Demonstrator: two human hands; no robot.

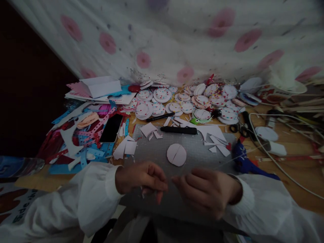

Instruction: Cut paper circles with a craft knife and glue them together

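My left hand [145, 179] hovers over the near edge of a grey cutting mat [154, 152], its fingers curled into a pinch. A small whitish bit shows under its fingers, too small to name. Close by on the right, my right hand [205, 190] is closed too, slightly blurred, with its fingertips pointing at the left hand. What it holds, if anything, is hidden. Just beyond both hands, a round white paper disc [176, 155] with a line across it lies flat on the mat. A thin pale strand runs between the right hand's side and a blue glue gun [241, 157].
Behind the mat are many decorated paper discs [162, 95], a black pen [160, 116] and a thick black cutter-like tool [178, 130]. Paper scraps [216, 133] lie around. Left are coloured strips [93, 153] and a phone [111, 128]; right, scissors [239, 129] and a white cable [268, 148].
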